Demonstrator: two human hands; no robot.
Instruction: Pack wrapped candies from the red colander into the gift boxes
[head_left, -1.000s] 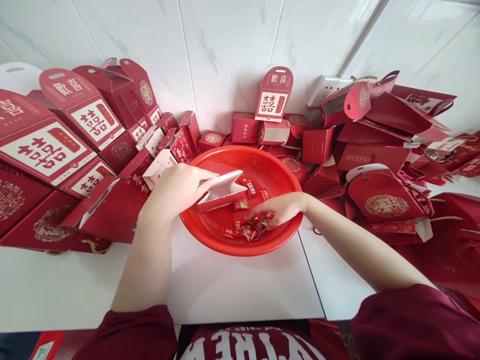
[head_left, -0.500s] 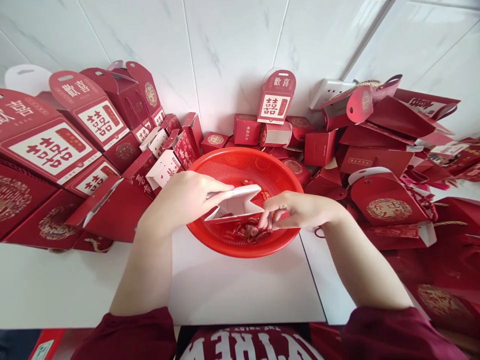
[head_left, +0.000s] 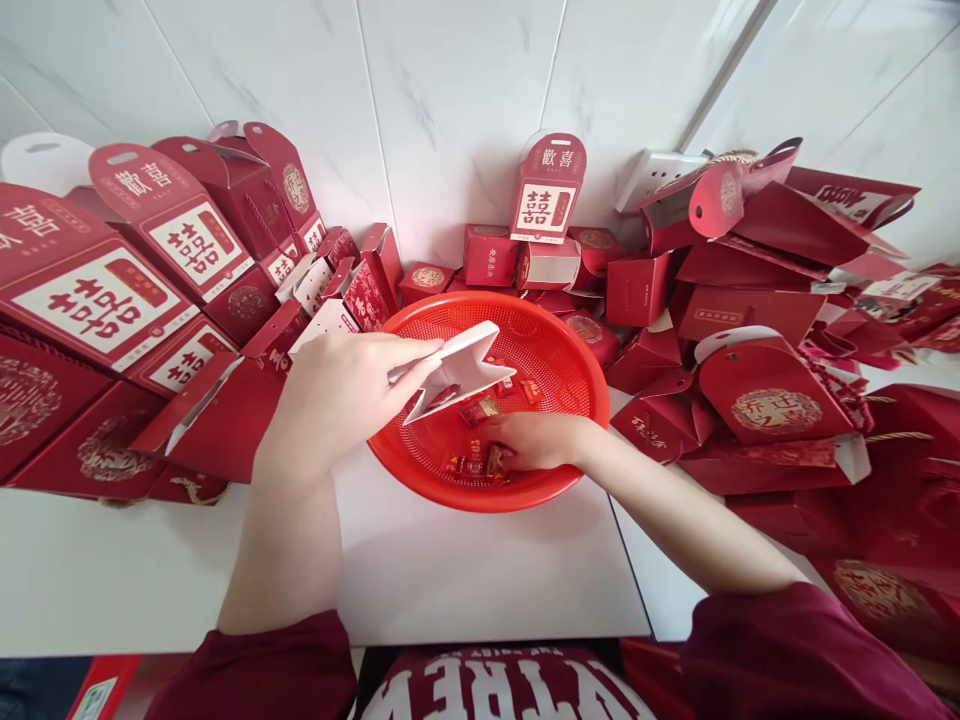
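Over the left part of a red plastic colander (head_left: 574, 350), my left hand (head_left: 341, 390) pinches the rim of a small paper box (head_left: 471, 362). The box's mouth faces up and toward me, showing its white inside and a bit of red in it. My right hand (head_left: 536, 440) is down in the colander, its fingers curled and pressed together at a wrapped candy (head_left: 493, 462). The fingertips are partly hidden. Several other red-wrapped candies (head_left: 531, 390) lie on the colander's bottom around it.
Red gift boxes (head_left: 196, 248) stand crowded at the left. Smaller red boxes (head_left: 491, 255) line the wall behind the colander, one upright box (head_left: 546, 190) on top. Folded red boxes (head_left: 780, 410) pile up at the right, near a wall socket (head_left: 660, 178). A white table (head_left: 480, 580) lies beneath.
My right hand has moved from the box's right edge down and left into the candies. My left hand has tilted the box and shifted it slightly up and left.
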